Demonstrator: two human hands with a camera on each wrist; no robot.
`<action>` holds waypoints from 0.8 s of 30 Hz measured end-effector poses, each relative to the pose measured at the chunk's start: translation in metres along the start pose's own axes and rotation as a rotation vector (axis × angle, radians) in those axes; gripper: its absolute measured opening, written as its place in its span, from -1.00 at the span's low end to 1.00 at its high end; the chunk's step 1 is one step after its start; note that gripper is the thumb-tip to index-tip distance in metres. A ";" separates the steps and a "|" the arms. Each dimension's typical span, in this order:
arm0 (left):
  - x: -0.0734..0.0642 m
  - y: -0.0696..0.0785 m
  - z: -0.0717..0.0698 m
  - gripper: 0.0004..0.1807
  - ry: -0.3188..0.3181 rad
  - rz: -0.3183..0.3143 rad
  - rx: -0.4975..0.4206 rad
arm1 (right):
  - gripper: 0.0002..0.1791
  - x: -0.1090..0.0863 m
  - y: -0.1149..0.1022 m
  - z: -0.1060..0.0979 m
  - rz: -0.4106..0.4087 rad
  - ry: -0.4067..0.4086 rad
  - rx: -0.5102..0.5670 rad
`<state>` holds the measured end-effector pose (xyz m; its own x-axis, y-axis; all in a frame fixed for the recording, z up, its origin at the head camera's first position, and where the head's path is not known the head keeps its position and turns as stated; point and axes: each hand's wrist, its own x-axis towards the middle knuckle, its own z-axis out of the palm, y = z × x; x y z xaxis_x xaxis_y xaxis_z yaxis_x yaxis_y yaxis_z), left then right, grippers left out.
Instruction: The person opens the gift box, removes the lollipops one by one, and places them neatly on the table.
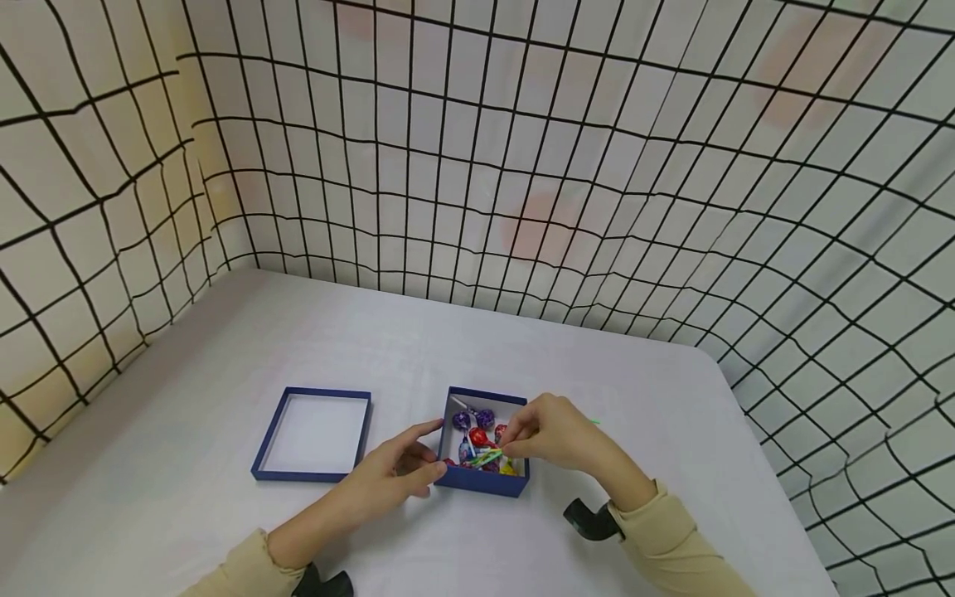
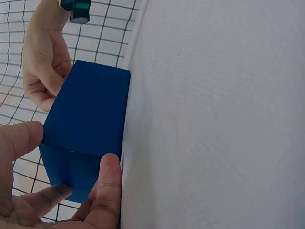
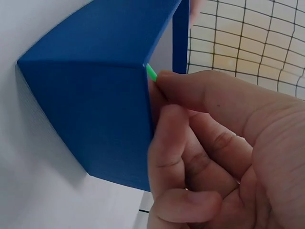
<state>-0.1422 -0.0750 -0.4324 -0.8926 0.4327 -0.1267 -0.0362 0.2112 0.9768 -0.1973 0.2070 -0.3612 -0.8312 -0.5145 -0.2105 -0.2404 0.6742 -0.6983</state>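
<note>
An open blue box [image 1: 481,482] holds several wrapped lollipops, among them a purple one [image 1: 485,418] and a red one [image 1: 477,436]. Thin green and yellow sticks [image 1: 487,458] lie over them near the front. My right hand [image 1: 555,435] reaches over the box's right wall and pinches a thin green stick [image 3: 151,72] between thumb and finger; its far end is hidden behind the wall in the right wrist view. My left hand [image 1: 388,473] rests its spread fingertips against the left side of the box, fingers relaxed.
A shallow blue-rimmed lid [image 1: 312,477] with a white inside lies left of the box on the white table [image 1: 477,340]. A small green tip [image 1: 594,422] shows beyond my right wrist. Black grid netting [image 1: 477,149] stands around the table.
</note>
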 end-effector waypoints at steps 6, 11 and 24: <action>0.000 0.001 0.001 -0.23 0.003 -0.005 0.002 | -0.93 -0.002 0.004 0.003 -0.010 0.034 0.007; 0.000 0.000 0.000 -0.22 0.000 -0.004 -0.002 | -0.95 -0.005 0.007 0.003 -0.021 0.049 0.048; 0.001 0.000 0.000 -0.22 0.004 -0.009 0.009 | -0.90 -0.010 0.017 -0.002 -0.013 0.086 0.130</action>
<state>-0.1429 -0.0749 -0.4323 -0.8939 0.4277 -0.1346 -0.0401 0.2227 0.9741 -0.1938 0.2249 -0.3698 -0.8697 -0.4716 -0.1459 -0.1887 0.5906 -0.7846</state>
